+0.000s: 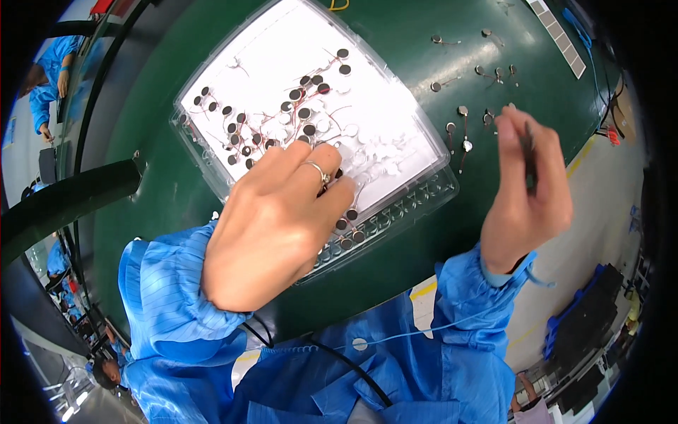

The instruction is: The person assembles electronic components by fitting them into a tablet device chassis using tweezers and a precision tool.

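A clear plastic tray (441, 185) carries a white sheet (247, 53) with many small coin-shaped motors (309, 130) on it, black-faced discs with thin red leads. My left hand (272, 212), a ring on one finger, bends down over the sheet's near part. Its fingers are closed and the fingertips hide among the motors, so what they pinch is not visible. To the right of the tray, my right hand (533, 184) is raised above the green table, closed round dark, slim tweezers (529, 159). Several loose motors (462, 111) lie on the table just left of its fingertips.
Round pockets line the tray's near edge, some with discs (359, 237). A strip of grey squares (558, 39) lies at the far right of the green table (395, 279). A dark curved bar (70, 201) reaches in from the left. Another person in blue (49, 85) works beyond it.
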`<state>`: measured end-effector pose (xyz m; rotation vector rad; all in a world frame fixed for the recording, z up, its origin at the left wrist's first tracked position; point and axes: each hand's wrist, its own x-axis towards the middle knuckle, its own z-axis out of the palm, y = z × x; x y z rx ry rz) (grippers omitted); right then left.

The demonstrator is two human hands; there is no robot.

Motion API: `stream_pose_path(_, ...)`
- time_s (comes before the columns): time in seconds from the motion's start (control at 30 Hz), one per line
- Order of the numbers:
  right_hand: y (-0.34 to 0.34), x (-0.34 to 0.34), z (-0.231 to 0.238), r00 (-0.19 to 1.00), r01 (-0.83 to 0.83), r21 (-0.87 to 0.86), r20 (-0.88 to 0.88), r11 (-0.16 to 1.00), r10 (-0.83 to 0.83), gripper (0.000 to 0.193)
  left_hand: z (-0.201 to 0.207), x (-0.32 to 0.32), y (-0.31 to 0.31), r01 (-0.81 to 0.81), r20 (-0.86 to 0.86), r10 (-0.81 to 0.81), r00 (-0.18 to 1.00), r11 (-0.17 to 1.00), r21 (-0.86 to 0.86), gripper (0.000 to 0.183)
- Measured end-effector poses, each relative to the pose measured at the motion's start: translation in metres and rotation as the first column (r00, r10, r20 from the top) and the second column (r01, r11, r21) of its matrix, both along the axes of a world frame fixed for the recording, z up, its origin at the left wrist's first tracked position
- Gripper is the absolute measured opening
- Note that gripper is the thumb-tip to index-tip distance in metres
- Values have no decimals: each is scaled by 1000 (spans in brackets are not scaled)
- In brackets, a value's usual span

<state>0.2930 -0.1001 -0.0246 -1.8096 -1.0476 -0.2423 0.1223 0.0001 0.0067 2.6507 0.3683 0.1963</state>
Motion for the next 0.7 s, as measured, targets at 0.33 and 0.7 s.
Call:
stream_pose_path(0.33,-17,-29,4,979,-188,-88,-94,978,180,23,-11,-8,-19,20,52,-30,998,983,181,28)
stream_pose_path(0.7,-20,-44,2,964,-232,-40,-144,972,224,23,-14,-15,-14,-16,58,12,998,997,76,29)
